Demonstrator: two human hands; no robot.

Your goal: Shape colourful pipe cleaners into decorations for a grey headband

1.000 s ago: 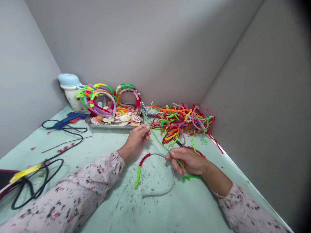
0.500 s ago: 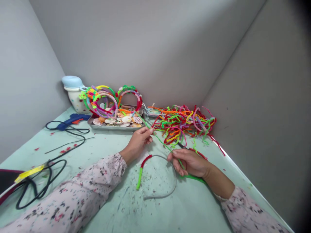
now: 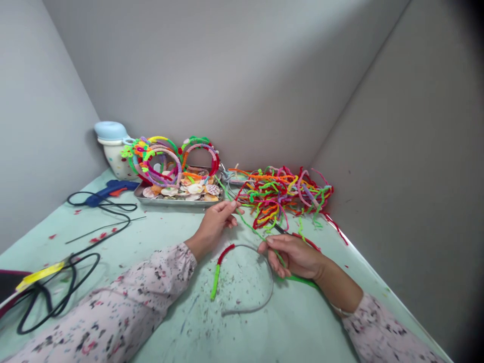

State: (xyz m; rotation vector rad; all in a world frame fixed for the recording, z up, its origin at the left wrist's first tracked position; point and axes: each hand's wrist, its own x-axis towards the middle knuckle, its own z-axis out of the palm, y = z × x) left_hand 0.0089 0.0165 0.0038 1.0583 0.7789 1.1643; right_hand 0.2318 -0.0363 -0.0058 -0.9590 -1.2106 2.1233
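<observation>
Mint desk (image 3: pixel 302 322), L hand (image 3: pixel 214 224) fingers pinching green pipe cleaner (image 3: pixel 257 233), R hand (image 3: pixel 293 257) fingers closed on same, part-wrapped grey headband (image 3: pixel 266 302) just below, scissors (image 3: pixel 280 228) by R hand

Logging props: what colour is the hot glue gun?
The hot glue gun is blue, with an orange trigger; it shows best in the head view.

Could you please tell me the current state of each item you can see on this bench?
Left hand: pinching a green pipe cleaner
Right hand: holding the same pipe cleaner
Grey headband: partly wrapped, red and green
Glue gun: lying down
Shell tray: loaded
Pipe-cleaner offcuts: tangled heap
</observation>
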